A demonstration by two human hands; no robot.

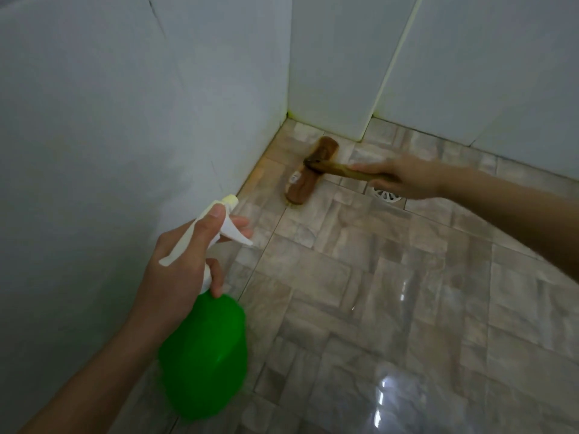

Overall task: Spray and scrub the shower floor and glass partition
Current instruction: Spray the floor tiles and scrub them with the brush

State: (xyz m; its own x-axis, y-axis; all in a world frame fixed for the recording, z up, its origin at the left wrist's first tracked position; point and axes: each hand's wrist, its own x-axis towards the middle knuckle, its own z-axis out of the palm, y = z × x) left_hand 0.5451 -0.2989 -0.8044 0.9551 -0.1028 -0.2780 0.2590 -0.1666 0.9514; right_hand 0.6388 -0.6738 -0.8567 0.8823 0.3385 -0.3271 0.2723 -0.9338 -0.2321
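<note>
My left hand grips the white trigger head of a green spray bottle, thumb on top and a finger curled round the trigger, nozzle aimed toward the far corner. My right hand holds the wooden handle of a brown scrub brush. The brush head lies bristles down on the grey tiled shower floor, close to the corner where the walls meet. The glass partition is not in view.
White tiled walls close in on the left and at the back, with yellowish grime along the corner seam. A round metal floor drain sits just under my right hand. Wet floor tiles reflect light at lower right.
</note>
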